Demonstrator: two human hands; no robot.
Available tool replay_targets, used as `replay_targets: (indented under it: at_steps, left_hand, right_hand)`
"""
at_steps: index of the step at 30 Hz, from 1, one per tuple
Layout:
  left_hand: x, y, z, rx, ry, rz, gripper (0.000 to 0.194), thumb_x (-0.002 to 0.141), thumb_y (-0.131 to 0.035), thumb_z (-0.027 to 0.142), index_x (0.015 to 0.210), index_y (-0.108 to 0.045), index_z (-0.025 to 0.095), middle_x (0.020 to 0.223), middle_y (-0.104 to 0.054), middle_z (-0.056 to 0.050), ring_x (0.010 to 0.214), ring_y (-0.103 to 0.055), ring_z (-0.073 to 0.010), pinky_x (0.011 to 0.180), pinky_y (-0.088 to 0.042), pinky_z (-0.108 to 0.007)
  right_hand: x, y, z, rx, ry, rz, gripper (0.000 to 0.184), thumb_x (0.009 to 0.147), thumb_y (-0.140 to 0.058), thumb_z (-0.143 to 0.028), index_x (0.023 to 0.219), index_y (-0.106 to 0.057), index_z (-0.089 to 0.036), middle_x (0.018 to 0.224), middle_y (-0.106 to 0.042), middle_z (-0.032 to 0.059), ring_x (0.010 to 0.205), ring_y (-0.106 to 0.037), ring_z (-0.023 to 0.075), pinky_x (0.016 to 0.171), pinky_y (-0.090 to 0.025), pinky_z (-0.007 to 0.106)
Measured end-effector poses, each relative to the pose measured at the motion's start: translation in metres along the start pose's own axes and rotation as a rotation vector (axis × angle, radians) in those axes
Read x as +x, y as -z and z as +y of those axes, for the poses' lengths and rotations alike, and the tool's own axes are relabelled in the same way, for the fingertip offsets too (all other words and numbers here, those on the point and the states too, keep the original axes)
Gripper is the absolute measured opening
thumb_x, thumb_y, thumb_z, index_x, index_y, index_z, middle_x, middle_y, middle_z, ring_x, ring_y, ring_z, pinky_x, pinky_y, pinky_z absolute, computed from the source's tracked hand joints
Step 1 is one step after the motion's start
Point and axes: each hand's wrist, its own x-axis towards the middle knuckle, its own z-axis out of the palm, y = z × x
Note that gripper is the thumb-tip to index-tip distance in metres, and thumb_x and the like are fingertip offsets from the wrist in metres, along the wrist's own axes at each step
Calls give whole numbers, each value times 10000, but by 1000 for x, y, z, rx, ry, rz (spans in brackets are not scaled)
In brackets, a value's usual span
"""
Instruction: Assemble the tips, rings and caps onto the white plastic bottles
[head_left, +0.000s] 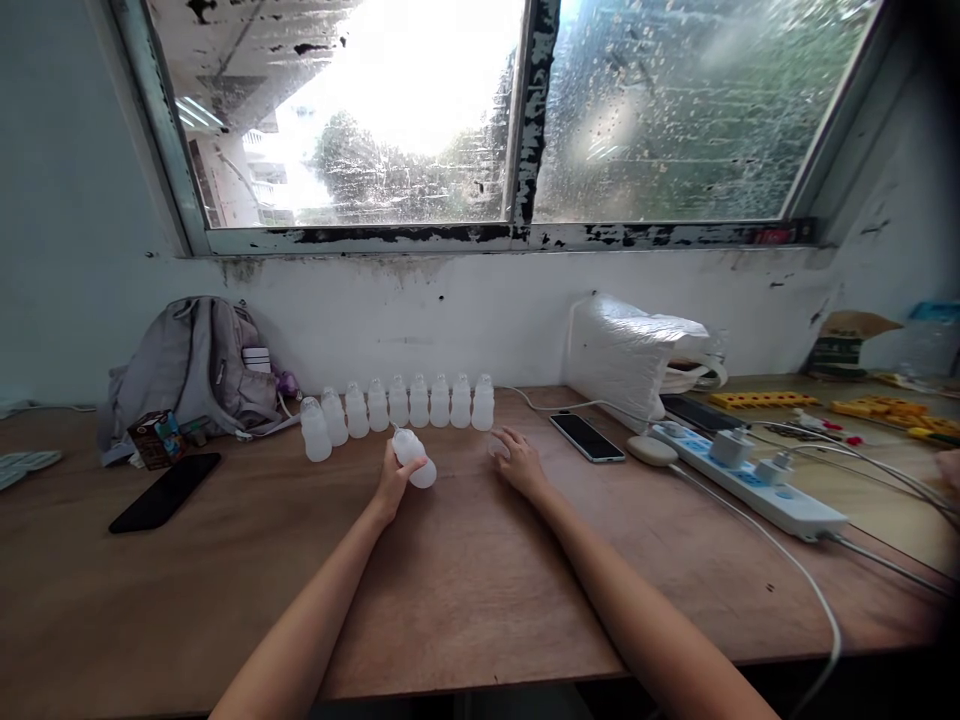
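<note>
My left hand point(391, 480) is closed around a frosted white baby bottle point(421, 472), which is tilted with its top toward the window and its rounded base toward me. To the right, my right hand point(517, 462) rests low over the tabletop, its fingers curled on a small clear cap point(498, 449), partly hidden by them. Several matching white bottles point(376, 405) stand upright in a row near the wall, their tops covered in clear plastic. The leftmost bottle point(316, 430) stands a little nearer to me than the others.
At left are a grey backpack point(199, 360), a small box point(155, 440) and a black phone point(165, 493). Another phone point(587, 437), a white puck-shaped device point(651, 451), a power strip point(750, 480) with cables and a silvery bag point(622, 350) lie on the right. Another person's hand shows at the right edge.
</note>
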Motion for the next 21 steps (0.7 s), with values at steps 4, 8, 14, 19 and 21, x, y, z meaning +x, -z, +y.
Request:
replay_targets:
  at_steps: [4,8,14,19,21]
  left_hand:
    - [1,1,0,233,-95,-30,340,648,-598,332,944,-523,181,860,-568,-20,775,-533,-160,688,-416,-257]
    - [-1,-1,-4,606,-235,-77,469,620,-638,385,1028,-511,192,986,-572,-62,914,-523,-214,813,-387,-325]
    - [-3,-4,-9,760,-207,-110,513,622,-637,414,1056,-486,187,950,-567,-71,852,-547,-216,746,-425,-328]
    - [-4,-5,-8,788,-260,-124,466,539,-702,358,964,-587,206,873,-527,-55,808,-530,-219,747,-416,-335]
    - [-5,-5,-9,725,-252,-133,449,515,-717,334,928,-595,206,847,-539,-45,807,-529,-218,748,-407,-332]
  right_hand:
    - [1,-1,-1,328,-118,32,350,614,-533,-96,934,-618,-208,955,-511,59,907,-511,197,888,-355,364]
    - [1,0,-12,582,-261,103,256,569,-617,-177,825,-628,-178,856,-503,40,698,-532,156,812,-411,377]
    - [0,-4,-27,890,-375,98,310,645,-578,-389,840,-573,-148,734,-544,28,577,-550,128,594,-506,324]
    - [-1,-2,-34,1081,-442,87,330,595,-642,-388,825,-593,-156,694,-559,18,568,-551,117,542,-511,275]
    - [-1,0,-34,1116,-468,81,309,576,-665,-359,805,-605,-159,697,-564,19,544,-539,108,482,-493,248]
